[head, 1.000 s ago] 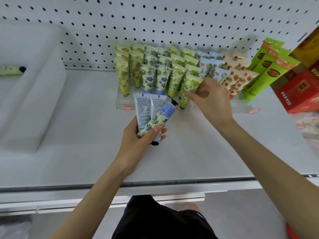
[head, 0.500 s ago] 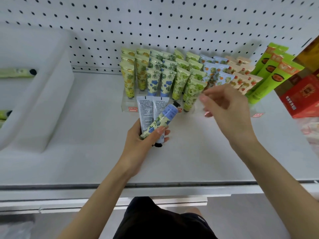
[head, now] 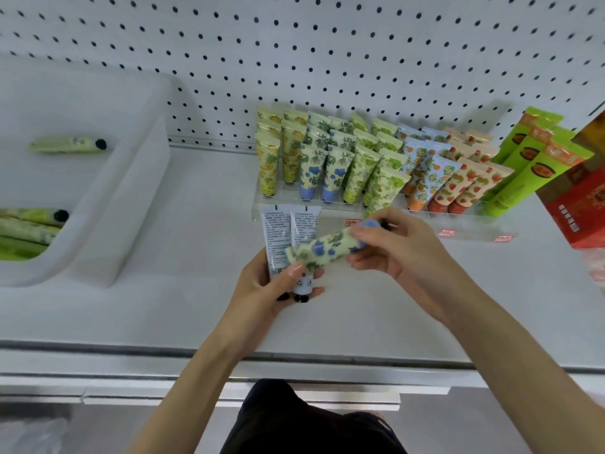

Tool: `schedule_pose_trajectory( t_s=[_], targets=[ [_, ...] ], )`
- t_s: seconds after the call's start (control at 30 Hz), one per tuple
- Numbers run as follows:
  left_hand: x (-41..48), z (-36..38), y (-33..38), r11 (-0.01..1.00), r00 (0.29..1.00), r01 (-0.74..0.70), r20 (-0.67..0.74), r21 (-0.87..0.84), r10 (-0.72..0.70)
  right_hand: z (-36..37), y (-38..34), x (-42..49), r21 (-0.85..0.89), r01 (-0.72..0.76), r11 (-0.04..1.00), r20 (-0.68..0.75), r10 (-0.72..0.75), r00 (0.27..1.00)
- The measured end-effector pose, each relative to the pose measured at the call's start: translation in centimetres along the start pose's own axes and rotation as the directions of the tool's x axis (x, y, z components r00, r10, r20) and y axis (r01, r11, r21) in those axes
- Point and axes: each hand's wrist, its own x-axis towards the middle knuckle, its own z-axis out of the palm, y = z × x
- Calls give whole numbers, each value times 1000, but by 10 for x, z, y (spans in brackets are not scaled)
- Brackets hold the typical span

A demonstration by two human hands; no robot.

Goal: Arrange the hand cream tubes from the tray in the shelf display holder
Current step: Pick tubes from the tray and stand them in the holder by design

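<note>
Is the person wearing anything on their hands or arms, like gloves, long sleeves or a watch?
Nothing shows on either. The left hand and right hand are bare, with no gloves or rings visible. Both forearms are uncovered as far as the picture's bottom edge, with no sleeve, watch or bracelet in sight. The fingernails look short and unpainted. The only clothing visible is dark fabric below the shelf edge.

Left hand (head: 265,286) grips two tubes (head: 289,237); right hand (head: 396,247) pinches the blue-flowered tube (head: 322,249).
</note>
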Motion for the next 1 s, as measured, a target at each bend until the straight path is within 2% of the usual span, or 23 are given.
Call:
schedule_pose_trajectory(
  t_s=[0.1,0.17,0.23,0.3,0.37,0.43,0.53,0.6,0.73,0.87,1.0],
  targets=[
    [-7,-13,6,1000,997,-10,-77,4,10,-11,-9,-1,213,-28,977,-64,43,997],
    [-8,-22,8,998,992,-34,-119,49,40,-14,-7,-3,453,-93,887,-44,126,991],
    [-8,-29,11,995,989,-56,-134,84,67,-11,1,-5,621,-183,762,54,192,980],
    [-7,-34,13,993,986,-80,-139,91,92,-4,10,-7,688,-245,683,156,191,969],
    [-6,-36,13,992,983,-95,-147,81,106,1,16,-7,699,-267,664,202,175,964],
    [-7,-36,11,992,981,-104,-155,69,114,5,16,-5,610,-245,753,192,160,968],
    [-9,-38,9,993,978,-115,-169,39,120,12,6,-3,310,-110,944,149,66,987],
    [-11,-39,9,992,976,-128,-177,21,129,13,-2,-1,176,-40,984,159,12,987],
    [-13,-40,10,991,973,-134,-188,-2,131,15,-24,-2,-61,80,995,130,-71,989],
    [-13,-38,12,992,977,-124,-175,-12,120,18,-46,3,-273,196,942,11,-201,980],
    [-12,-37,14,992,980,-122,-163,-22,117,19,-58,17,-415,241,877,-47,-285,957]
  ],
)
